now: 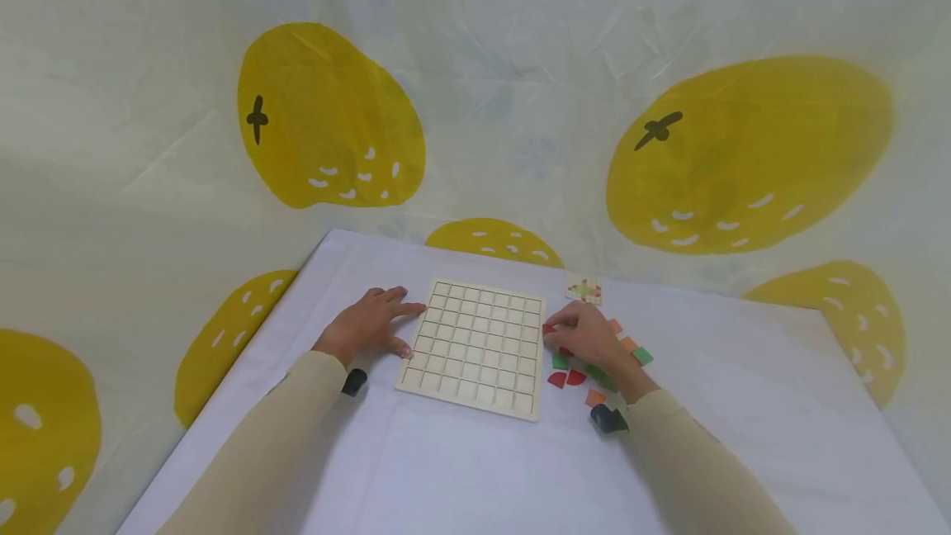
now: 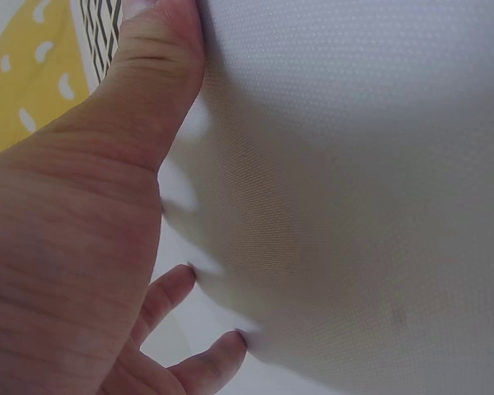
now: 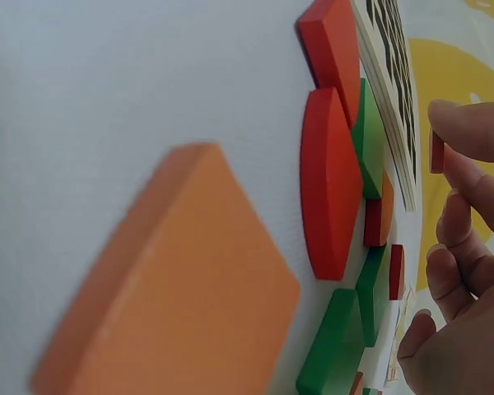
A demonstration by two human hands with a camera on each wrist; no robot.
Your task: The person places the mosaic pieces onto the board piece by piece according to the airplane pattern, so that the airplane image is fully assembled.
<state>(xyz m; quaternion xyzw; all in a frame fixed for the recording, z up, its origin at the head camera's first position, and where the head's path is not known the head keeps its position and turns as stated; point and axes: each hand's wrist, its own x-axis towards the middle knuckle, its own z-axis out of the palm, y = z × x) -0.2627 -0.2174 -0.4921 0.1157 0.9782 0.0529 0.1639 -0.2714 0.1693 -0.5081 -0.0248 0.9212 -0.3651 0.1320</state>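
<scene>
A square wooden grid board (image 1: 475,345) lies on the white cloth between the two hands. The left hand (image 1: 374,322) rests at the board's left side, fingers spread, thumb and index fingertip at its edge. In the left wrist view the thumb (image 2: 160,74) lies along that edge. The right hand (image 1: 587,335) pinches a small red piece (image 3: 437,153) between thumb and index finger, close to the board's right edge. Under and around this hand lie loose red quarter-round pieces (image 1: 575,377), green pieces (image 1: 560,362) and orange pieces (image 1: 595,398).
Behind the right hand lies a small pattern card (image 1: 584,288) with a coloured design. A white cloth (image 1: 461,477) covers the table. A curtain (image 1: 513,130) printed with yellow fruit hangs behind it. Each wrist carries a dark camera (image 1: 609,419).
</scene>
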